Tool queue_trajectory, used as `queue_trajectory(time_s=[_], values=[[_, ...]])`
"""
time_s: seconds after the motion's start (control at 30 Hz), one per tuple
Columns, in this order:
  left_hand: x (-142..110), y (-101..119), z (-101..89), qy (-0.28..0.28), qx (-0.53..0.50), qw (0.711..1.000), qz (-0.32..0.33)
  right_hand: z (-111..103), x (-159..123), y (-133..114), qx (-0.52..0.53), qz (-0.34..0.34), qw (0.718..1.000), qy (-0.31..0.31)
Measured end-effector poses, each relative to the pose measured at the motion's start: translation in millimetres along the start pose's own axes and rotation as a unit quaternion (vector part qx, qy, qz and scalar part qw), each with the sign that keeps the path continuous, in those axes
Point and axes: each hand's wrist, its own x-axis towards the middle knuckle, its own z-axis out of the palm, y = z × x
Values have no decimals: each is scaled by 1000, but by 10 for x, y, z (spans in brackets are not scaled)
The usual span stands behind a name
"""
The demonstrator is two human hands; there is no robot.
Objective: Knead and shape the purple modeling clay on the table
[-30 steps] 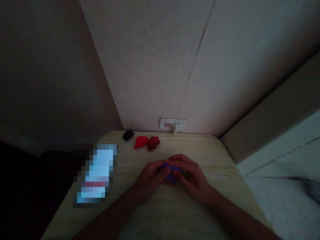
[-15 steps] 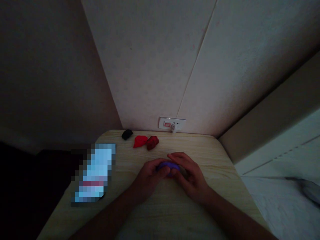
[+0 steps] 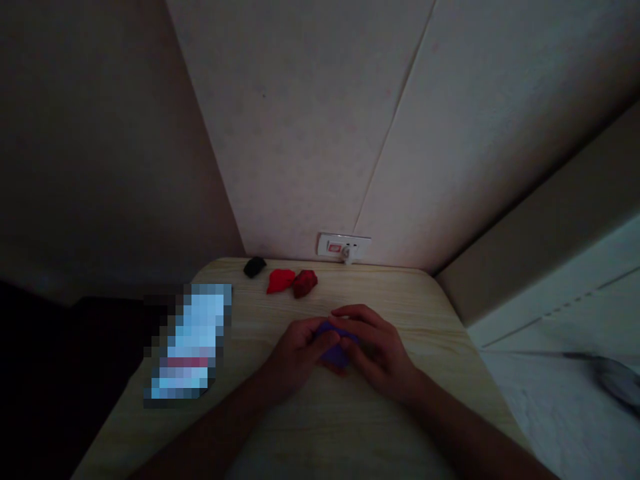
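Both hands meet over the middle of the table around a flattened purple piece (image 3: 334, 351), which looks like modelling clay. My left hand (image 3: 299, 353) is closed on its left side, thumb pressed on top. From the right, my right hand (image 3: 377, 347) grips it, with the thumb close to the other thumb and the fingers bent over the far edge. The fingers hide part of the piece. Beyond the hands lie a bright red lump (image 3: 281, 281), a dark red lump (image 3: 305, 283) and a small black lump (image 3: 255, 267).
On the left of the pale wooden table (image 3: 280, 427) lies a phone-like device (image 3: 195, 340) with a lit, blurred-out screen. A wall socket (image 3: 344, 246) with a plug sits just above the table's back edge. Walls stand behind and to the left, and a pale cabinet (image 3: 550, 267) to the right.
The purple piece has tipped so that more of its flat face shows below the thumbs. My right fingers have shifted left over its far edge. The lumps have stayed put.
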Motion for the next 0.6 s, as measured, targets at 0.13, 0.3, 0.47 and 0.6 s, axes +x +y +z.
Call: queue_trajectory(time_s=[0.13, 0.3, 0.47, 0.6], values=[[-8, 3, -5, 3, 6, 1000, -6, 7, 22, -9, 50, 21, 999, 0], [8, 11, -4, 22, 14, 1000, -7, 40, -11, 10, 70, 58, 994, 65], [9, 26, 7, 28, 9, 1000, -5, 34, -15, 22, 43, 66, 995, 66], [3, -21, -9, 31, -19, 999, -9, 29, 6, 5, -17, 7, 999, 50]])
